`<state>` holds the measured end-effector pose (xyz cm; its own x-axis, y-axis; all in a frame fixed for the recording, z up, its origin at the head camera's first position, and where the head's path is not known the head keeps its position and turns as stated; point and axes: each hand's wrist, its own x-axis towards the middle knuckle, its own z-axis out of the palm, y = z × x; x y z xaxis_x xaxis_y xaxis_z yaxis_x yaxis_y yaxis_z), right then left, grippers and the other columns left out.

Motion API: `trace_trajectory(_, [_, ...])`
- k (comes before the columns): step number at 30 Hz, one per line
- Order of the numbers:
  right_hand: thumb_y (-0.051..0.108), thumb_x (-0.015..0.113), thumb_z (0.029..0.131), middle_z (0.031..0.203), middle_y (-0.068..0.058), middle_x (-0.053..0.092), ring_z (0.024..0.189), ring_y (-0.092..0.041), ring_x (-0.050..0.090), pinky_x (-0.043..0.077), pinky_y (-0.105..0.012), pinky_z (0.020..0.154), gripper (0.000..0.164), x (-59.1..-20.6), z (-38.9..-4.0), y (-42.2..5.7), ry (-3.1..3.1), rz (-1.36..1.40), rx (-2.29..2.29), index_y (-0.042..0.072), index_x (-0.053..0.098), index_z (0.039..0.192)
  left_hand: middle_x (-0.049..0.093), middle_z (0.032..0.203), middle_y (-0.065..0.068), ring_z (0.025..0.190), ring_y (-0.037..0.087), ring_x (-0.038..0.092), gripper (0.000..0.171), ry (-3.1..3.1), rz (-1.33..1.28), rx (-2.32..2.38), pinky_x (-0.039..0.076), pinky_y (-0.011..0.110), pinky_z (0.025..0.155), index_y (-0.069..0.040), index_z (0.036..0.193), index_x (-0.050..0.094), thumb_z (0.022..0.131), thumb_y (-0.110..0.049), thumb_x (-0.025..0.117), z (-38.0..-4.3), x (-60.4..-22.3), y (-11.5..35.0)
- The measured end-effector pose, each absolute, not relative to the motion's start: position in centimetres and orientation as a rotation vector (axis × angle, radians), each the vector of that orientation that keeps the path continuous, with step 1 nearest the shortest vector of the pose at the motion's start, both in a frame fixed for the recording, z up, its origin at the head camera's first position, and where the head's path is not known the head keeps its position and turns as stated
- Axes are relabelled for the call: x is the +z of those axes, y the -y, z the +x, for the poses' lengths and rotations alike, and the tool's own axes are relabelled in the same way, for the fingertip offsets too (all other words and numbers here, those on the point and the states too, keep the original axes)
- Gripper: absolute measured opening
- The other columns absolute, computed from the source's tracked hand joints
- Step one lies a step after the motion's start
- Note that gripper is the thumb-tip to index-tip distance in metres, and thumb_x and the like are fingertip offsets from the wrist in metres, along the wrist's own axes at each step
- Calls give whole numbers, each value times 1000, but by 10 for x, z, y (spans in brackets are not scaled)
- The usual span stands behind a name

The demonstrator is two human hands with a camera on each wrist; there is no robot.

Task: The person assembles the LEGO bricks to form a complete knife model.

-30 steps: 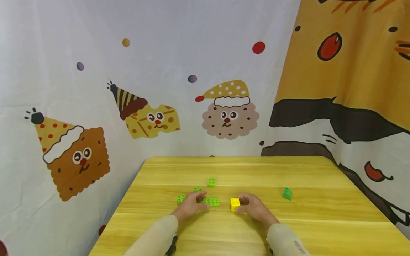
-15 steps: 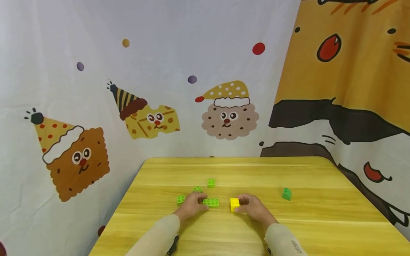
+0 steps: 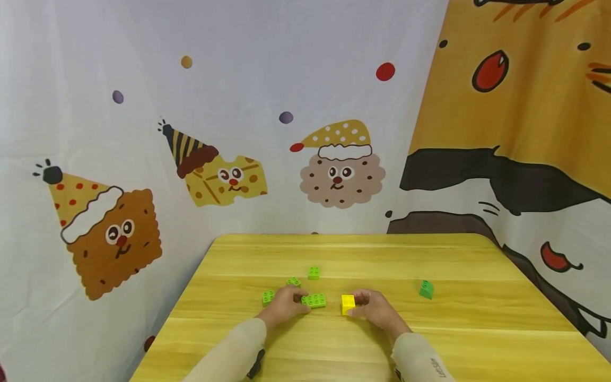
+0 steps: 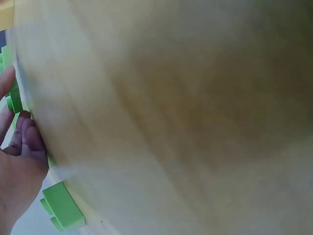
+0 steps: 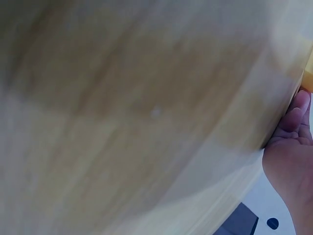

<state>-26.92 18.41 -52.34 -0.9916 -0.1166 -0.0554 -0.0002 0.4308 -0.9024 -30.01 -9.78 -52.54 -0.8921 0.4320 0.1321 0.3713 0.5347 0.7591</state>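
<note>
At the middle of the table in the head view, my left hand (image 3: 282, 306) has thumb and fingers about the left end of a long light-green toy building brick (image 3: 315, 301). In the left wrist view the thumb lies across that brick (image 4: 16, 99), and the curled fingers are at its edge. A short way to the right, my right hand (image 3: 379, 309) pinches a yellow building brick (image 3: 348, 303) between thumb and fingers. Only a corner of the yellow brick (image 5: 308, 78) shows in the right wrist view. A gap separates the two bricks.
Smaller light-green bricks lie around the left hand: one at its left (image 3: 268, 297), one partly hidden behind it (image 3: 293, 281), one farther back (image 3: 313, 273). A darker green sloped brick (image 3: 426, 289) is at the right. A cartoon-printed cloth (image 3: 267, 63) hangs behind the wooden table (image 3: 382, 254).
</note>
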Motion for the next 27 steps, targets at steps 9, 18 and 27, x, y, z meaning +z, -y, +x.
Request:
trace_trajectory(9, [6, 82, 79, 103, -6, 65, 91, -20, 59, 50, -37, 83, 35, -523, -268, -183, -2576, -123, -1611, 1, 66, 110, 64, 95, 2, 84, 16, 55, 33, -2570, 549, 1434, 49, 30, 70, -3, 117, 70, 87, -17, 78, -301, -515, 95])
trace_trajectory(18, [5, 82, 79, 103, -7, 64, 91, -20, 58, 49, -38, 83, 35, -522, -265, -182, -2562, -159, -1637, 0, 65, 109, 63, 101, 2, 89, 19, 54, 44, -2536, 482, 1482, 48, 33, 72, -4, 127, 66, 88, -21, 78, -307, -500, 93])
trace_trajectory(27, [5, 82, 80, 102, -7, 65, 90, -20, 58, 50, -37, 82, 36, -522, -266, -182, -2538, -136, -1639, 0, 65, 111, 62, 107, 2, 94, 20, 55, 43, -2511, 524, 1483, 49, 38, 77, -9, 128, 66, 89, -24, 77, -312, -488, 84])
